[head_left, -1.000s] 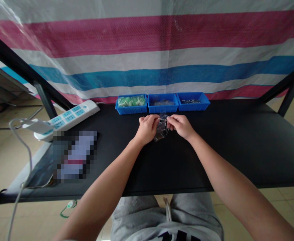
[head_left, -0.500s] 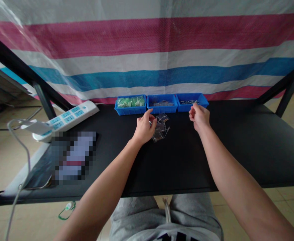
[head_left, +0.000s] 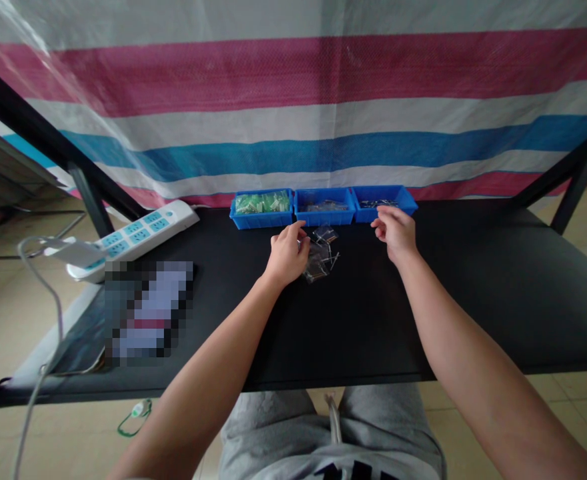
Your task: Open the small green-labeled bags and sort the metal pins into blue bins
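- Left hand (head_left: 287, 255): curled, stays at clear bags (head_left: 316, 271) on black table (head_left: 353, 327); grip unclear.
- Right hand (head_left: 398, 233): beside the left a second ago, now apart, near rightmost blue bin (head_left: 366, 215); grip also unclear.

That striped sheet (head_left: 293, 73) looks like woven plastic, creased and faintly shiny. The table (head_left: 353, 327) has a smooth, mostly matt black top. Blue bins (head_left: 324, 217) in slightly glossy plastic; small bags (head_left: 327, 234) of clear, shiny film; a white power strip (head_left: 146, 235) in smooth hard plastic; grey trousers (head_left: 263, 427) of soft, matt cloth.
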Tool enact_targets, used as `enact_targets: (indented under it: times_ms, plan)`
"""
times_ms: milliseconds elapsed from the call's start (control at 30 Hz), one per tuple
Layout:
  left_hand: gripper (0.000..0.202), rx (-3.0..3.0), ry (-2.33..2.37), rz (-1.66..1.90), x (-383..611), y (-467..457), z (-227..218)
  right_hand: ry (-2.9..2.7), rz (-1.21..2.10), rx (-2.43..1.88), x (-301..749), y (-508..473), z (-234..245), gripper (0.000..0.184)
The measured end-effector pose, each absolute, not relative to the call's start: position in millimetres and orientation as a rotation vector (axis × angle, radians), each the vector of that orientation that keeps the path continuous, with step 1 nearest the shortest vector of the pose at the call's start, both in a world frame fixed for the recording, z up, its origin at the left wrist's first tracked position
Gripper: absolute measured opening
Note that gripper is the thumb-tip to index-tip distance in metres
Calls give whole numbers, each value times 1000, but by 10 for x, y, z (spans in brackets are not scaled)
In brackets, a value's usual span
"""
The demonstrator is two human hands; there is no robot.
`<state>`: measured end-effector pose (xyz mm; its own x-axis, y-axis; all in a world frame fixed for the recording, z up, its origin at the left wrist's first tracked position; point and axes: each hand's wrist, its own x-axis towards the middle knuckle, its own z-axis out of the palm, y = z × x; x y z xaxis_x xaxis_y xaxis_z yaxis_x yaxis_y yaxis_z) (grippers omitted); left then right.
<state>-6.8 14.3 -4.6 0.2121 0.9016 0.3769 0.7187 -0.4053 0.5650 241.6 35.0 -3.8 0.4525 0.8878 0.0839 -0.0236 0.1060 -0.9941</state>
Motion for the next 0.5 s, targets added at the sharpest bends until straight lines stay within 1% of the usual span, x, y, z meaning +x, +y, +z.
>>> enact_targets:
  times_ms: [133, 200, 267, 333, 500]
  plan:
    - [34, 2167, 1653, 961, -97, 184, -63, -1307, 701, -1329, 2257, 261, -95, 21]
    - [31, 2163, 1672, 926, -108, 199, -75, -1555, 610, -1323, 2172, 197, -90, 16]
    - [29, 2178, 1669, 904, -113, 208, -85, -1812, 559, -1268, 2103, 138, -64, 9]
    - [27, 2197, 1661, 896, -111, 209, -92, -2010, 524, -1185, 2059, 96, -34, 6]
    - [26, 2228, 1669, 851, -98, 200, -109, -2208, 469, -1111, 2030, 69, -2, 7]
